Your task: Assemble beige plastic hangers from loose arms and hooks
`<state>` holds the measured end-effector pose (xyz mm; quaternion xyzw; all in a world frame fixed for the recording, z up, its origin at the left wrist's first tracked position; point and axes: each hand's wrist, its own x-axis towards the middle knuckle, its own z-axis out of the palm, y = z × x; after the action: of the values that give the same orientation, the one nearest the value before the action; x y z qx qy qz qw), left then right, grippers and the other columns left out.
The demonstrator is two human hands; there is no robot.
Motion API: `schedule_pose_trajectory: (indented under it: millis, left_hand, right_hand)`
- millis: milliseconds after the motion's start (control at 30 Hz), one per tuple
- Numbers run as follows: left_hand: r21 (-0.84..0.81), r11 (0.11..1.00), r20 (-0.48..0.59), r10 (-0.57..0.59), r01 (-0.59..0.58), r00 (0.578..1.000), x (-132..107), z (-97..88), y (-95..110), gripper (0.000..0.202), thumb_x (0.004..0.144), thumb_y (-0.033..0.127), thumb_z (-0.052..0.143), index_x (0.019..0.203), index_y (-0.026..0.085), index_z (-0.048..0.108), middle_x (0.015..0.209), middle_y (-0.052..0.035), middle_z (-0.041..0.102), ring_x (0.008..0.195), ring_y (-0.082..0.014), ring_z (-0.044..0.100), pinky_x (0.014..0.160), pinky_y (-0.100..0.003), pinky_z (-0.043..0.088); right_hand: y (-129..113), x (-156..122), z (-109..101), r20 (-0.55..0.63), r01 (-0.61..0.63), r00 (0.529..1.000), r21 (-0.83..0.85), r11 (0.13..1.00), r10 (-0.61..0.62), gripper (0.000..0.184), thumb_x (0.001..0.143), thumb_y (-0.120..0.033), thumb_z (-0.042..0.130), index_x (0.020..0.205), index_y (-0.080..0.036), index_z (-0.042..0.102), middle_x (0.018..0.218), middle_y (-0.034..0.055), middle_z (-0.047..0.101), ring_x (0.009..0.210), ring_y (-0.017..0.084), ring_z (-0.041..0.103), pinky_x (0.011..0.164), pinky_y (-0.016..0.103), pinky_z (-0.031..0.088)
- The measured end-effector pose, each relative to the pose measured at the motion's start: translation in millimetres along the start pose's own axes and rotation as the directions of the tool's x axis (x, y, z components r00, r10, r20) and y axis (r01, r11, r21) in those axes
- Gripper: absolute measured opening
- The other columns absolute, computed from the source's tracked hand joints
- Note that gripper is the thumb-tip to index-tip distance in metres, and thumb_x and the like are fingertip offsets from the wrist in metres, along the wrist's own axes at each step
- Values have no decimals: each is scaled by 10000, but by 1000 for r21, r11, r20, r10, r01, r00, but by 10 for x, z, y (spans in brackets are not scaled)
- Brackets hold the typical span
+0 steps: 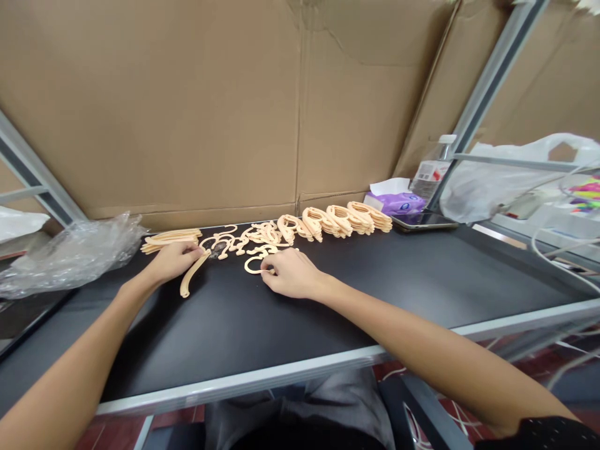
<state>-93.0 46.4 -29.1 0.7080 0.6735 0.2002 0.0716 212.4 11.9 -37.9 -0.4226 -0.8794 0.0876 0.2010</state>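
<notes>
My left hand [174, 260] is closed with its fingertips on the upper end of a curved beige strip [190, 278], which slants down toward me over the black table. My right hand [294, 273] pinches a beige hook-shaped piece [252, 265] whose open curve points left. Between and behind the hands lie several loose hook-shaped pieces [265, 234] in an untidy heap. Behind my left hand is a pile of long beige strips [171, 236]. Several stacks of looped beige pieces [335, 222] stand in a row right of the heap.
The black table [262, 331] has a grey metal front edge. At left lies crumpled clear plastic wrap [77, 250]. At right are a purple tissue pack [396, 203], a tablet-like device [424, 220], a plastic bottle [430, 170] and a white bag [487, 178]. Cardboard [197, 112] stands behind.
</notes>
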Motion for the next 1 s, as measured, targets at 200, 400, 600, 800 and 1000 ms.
schedule_pose_trajectory:
  millis: [200,400,600,800,1000]
  left_hand:
    - [2,1000,8,29,-29,1000,8,3,-1,476,720,584,454,775,186,709,871,-58,741,897,-303,661,816,-358,484]
    - [15,997,19,76,-76,997,35,18,-41,461,738,566,440,786,188,700,879,-64,733,892,-294,661,820,-359,478]
    - [41,998,3,44,-44,999,30,16,6,439,738,543,434,760,188,693,844,-59,720,856,-283,652,801,-345,476]
    - [54,999,-16,1,0,1000,-23,25,44,500,779,590,407,802,189,704,839,-55,722,830,-271,652,758,-326,466]
    - [46,999,19,7,-8,1000,-74,12,70,459,681,608,554,823,202,713,803,-34,725,799,-254,651,682,-293,441]
  right_hand:
    - [-4,-3,8,1,-6,1000,10,1000,6,224,829,-244,531,893,-220,744,857,50,742,784,201,650,651,268,377]
    - [-14,-7,5,9,-6,1000,20,1000,6,205,835,-236,538,886,-213,735,838,51,736,757,195,642,629,263,363]
    - [7,9,45,-6,0,1000,45,999,0,177,840,-233,550,877,-217,722,841,42,734,771,198,649,639,266,370]
    - [35,17,77,-76,-9,997,127,992,19,172,886,-254,581,1026,-188,656,811,37,703,725,163,609,617,255,348]
    - [39,12,112,-122,104,989,162,981,-84,114,868,-269,632,818,-169,651,877,45,671,801,150,587,689,258,384]
